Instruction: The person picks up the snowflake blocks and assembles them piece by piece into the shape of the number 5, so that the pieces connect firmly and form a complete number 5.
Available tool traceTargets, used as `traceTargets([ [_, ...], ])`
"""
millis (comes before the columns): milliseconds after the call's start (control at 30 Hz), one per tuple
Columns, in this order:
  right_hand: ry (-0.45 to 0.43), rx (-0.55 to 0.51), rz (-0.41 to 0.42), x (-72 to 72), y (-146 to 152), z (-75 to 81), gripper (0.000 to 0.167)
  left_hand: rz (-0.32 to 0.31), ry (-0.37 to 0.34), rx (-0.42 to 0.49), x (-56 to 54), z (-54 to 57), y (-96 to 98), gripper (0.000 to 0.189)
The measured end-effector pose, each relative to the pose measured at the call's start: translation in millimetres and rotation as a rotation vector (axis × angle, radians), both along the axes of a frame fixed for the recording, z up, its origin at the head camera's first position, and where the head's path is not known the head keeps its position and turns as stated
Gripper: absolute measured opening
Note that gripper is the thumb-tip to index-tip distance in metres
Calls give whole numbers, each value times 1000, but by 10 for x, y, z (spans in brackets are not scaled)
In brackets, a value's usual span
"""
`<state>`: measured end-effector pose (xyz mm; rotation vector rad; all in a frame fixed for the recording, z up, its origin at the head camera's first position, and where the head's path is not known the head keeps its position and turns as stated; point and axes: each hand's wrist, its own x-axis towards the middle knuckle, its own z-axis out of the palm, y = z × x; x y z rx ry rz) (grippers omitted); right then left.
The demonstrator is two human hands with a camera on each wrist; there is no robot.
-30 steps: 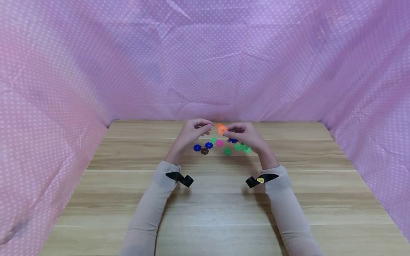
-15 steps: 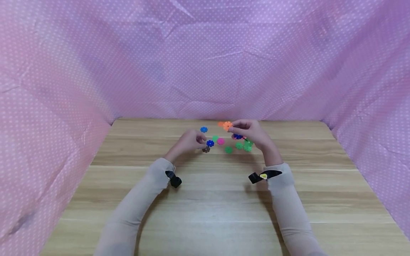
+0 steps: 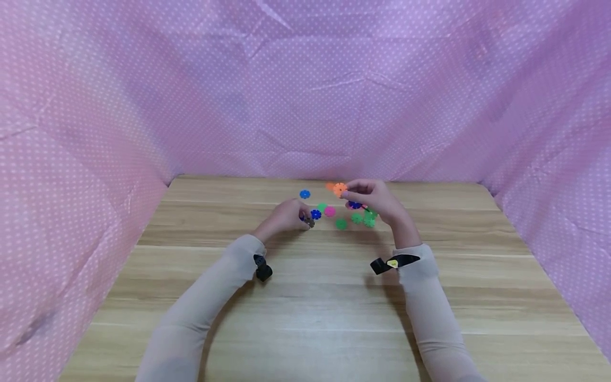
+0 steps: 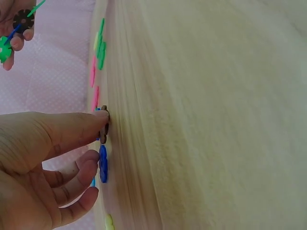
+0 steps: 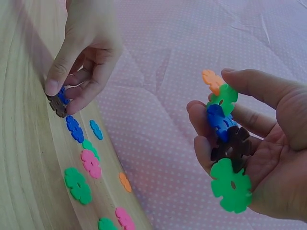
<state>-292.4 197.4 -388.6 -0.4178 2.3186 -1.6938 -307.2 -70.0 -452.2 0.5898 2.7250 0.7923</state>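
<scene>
My left hand (image 3: 288,214) is low over the table, its thumb and fingertips at the edge of a brown flower-shaped disc (image 5: 57,106). Just beyond it, a dark blue disc (image 4: 103,164) sits close to the curled fingers. The index fingertip is mostly hidden behind the thumb in the left wrist view. Raised above the table, my right hand (image 3: 377,199) holds a chain of interlocked notched discs. The chain runs from an orange disc (image 5: 211,80) through green, blue and brown ones to a green disc (image 5: 231,186) near the palm.
Loose discs lie on the wooden table (image 3: 305,318): a second dark blue disc (image 5: 75,129), a light blue disc (image 3: 304,194), a pink disc (image 3: 330,211), a green disc (image 3: 341,224) and several others. Pink dotted cloth (image 3: 305,106) hangs behind and at both sides.
My left hand has come down and toward me from beside the chain to the brown disc, uncovering the light blue disc. My right hand, with the chain, has shifted only slightly right.
</scene>
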Motion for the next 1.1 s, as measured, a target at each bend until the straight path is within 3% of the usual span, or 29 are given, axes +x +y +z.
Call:
traceTargets([
  [233, -2, -15, 2, 19, 3, 0, 37, 3, -4, -28, 19, 4, 32, 32],
  [567, 13, -58, -12, 11, -3, -5, 28, -7, -40, -9, 19, 31, 10, 20],
  [933, 19, -49, -27, 8, 12, -1, 30, -97, -88, -20, 14, 62, -4, 23],
  [1100, 6, -63, -24, 12, 9, 4, 31, -184, -117, 31, -4, 48, -25, 21],
])
